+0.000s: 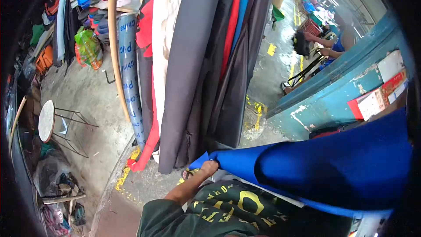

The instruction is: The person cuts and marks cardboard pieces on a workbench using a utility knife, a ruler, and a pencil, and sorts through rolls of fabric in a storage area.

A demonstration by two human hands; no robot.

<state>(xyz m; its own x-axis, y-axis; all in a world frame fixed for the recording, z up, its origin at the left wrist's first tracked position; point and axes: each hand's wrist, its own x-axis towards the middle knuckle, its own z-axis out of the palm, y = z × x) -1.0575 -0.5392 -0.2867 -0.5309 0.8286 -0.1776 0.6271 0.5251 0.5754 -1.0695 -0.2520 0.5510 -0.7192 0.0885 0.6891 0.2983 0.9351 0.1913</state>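
A large roll of blue fabric [315, 162] stretches from the middle of the view to the right edge, in front of my dark green shirt. My left hand [209, 167] is closed on the narrow left end of the roll, where a pointed flap of blue cloth sticks out. My right hand does not show; the roll covers that side. Just beyond my left hand stand upright rolls of material, among them a dark grey roll [190, 70], a white roll [161, 30], a red roll [231, 30] and a clear plastic roll with blue lettering [128, 70].
A round stool [47, 121] lies tipped over on the concrete floor at the left. Stacks of coloured material [94, 0] stand at the back left. A blue-green wall [324, 101] rises at the right. Beyond it a person [346, 39] handles something black.
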